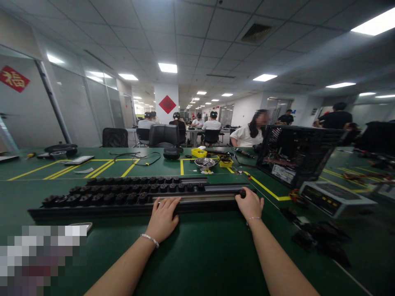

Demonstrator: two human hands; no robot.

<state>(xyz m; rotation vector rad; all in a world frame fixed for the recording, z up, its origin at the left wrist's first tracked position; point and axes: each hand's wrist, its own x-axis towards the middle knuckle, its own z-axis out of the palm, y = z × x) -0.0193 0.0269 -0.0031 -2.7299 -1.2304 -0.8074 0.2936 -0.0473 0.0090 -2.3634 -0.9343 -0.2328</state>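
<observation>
Right grip (250,204) pinches black block (242,192) at right end of front rail (210,206).

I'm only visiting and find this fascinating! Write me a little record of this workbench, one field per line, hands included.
Surface: green tabletop with yellow marking lines
Work: three long black rails, side by side, carrying dark round parts
Left hand: bare left hand, resting on the front rail
Right hand: bare right hand, apparently pinching a small black part near that rail's right end
Far side: shiny metal bowl
Right side: open black computer case
</observation>
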